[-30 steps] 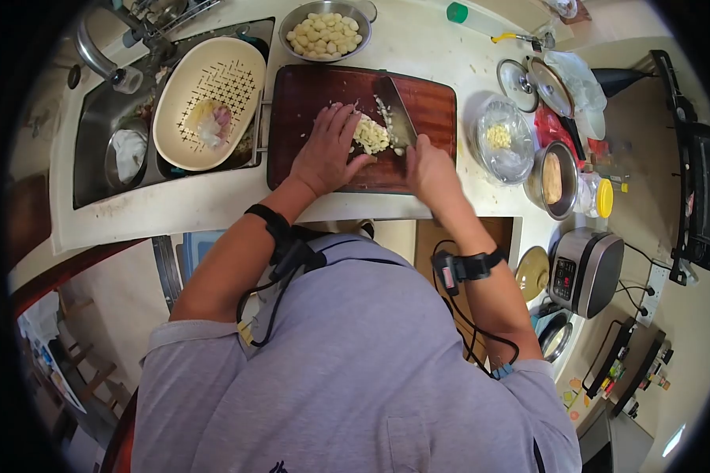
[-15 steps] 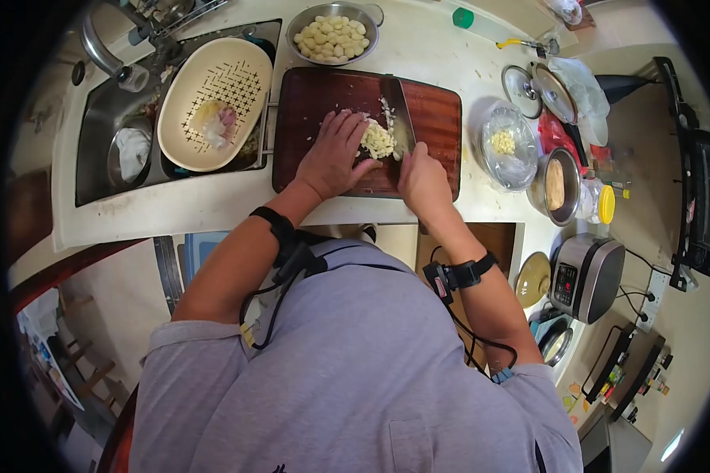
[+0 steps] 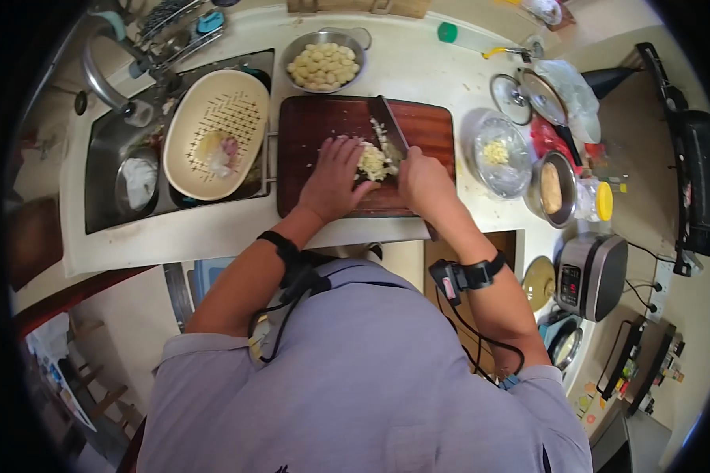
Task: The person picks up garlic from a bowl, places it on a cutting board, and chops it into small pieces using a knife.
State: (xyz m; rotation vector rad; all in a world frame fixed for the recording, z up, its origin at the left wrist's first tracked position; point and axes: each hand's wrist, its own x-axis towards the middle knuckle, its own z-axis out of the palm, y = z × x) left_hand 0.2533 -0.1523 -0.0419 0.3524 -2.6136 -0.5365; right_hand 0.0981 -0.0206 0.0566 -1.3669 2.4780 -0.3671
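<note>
The rectangular red-brown wooden cutting board (image 3: 434, 130) is lying beneath the fingers. The right hand (image 3: 424, 181) is gripping the broad steel cleaver (image 3: 390, 130), fingers wrapped closed. The left hand (image 3: 335, 177), fingers narrow, is bracing the chopped pale-yellow garlic pile (image 3: 371, 162), which is lying between its fingertips and the blade.

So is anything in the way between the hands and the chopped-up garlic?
Nothing visible is in the way. The left hand rests right against the chopped garlic on the cutting board. The cleaver, held in the right hand, sits at the pile's other side.
</note>
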